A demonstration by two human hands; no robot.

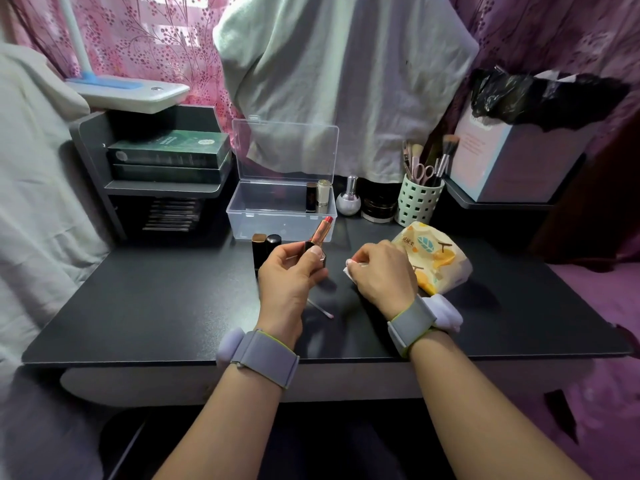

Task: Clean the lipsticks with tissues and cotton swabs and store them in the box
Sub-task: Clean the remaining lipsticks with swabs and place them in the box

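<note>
— Left hand point(289, 271)?
— Grips an uncapped lipstick point(319, 235), red tip tilted toward the clear box point(280, 220).
— Right hand point(377, 271)?
— Pinches a white tissue point(349, 266) beside the tissue pack point(436, 261).
— Table point(156, 306)?
— One cotton swab point(320, 309) lies between the wrists.

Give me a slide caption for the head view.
Left hand holds open lipstick; right hand pinches tissue.

Bare forearms, grey fabric wristband point(266, 355) with lime edging, matching band point(412, 323) opposite, white pads attached
</note>
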